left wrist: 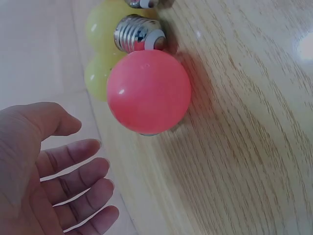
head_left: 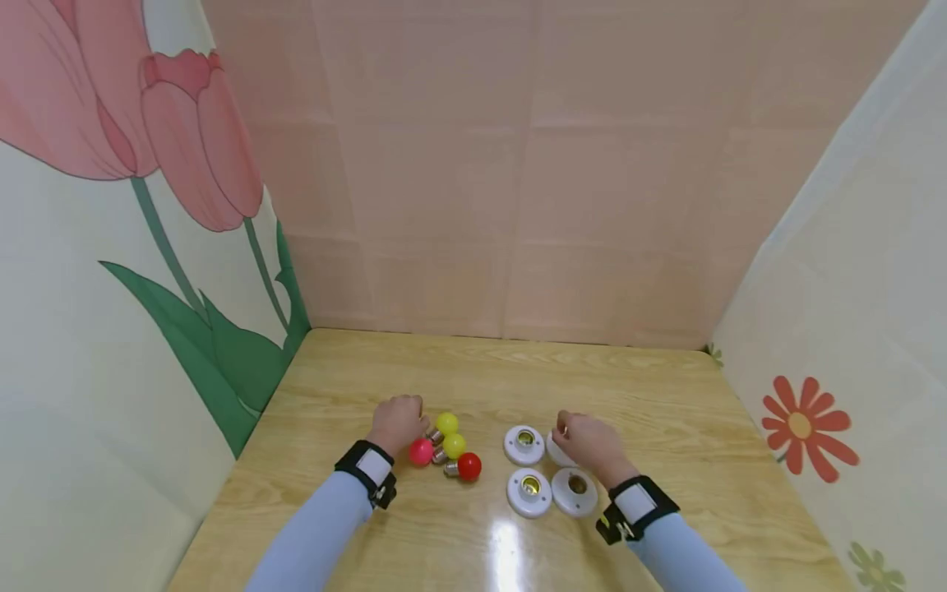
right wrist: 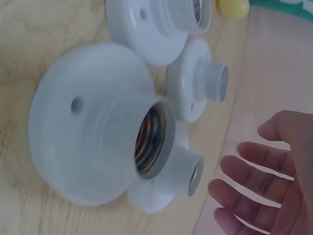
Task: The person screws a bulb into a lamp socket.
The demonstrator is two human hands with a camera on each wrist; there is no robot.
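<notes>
My left hand (head_left: pixel 398 423) hovers just behind and left of a group of light bulbs, its fingers loosely bent with nothing in them. Closest to it is a pink bulb (left wrist: pixel 149 93), lying on the table. Beside that lie two yellow bulbs, one farther back (head_left: pixel 447 423) and one nearer (head_left: pixel 455 446), plus a red bulb (head_left: pixel 469 467). My right hand (head_left: pixel 592 444) is over the back right of several white lamp sockets and partly hides that socket (head_left: pixel 558 452). In the right wrist view its relaxed fingers are empty, apart from the large near socket (right wrist: pixel 88 127).
The other sockets stand close together, one at the back left (head_left: pixel 512 452), one at the front left (head_left: pixel 529 510) and one at the front right (head_left: pixel 575 510). A wood-grain table (head_left: pixel 414 526) carries everything. Behind it rises a pink-brown backdrop (head_left: pixel 510 205), with flowered sheets at both sides.
</notes>
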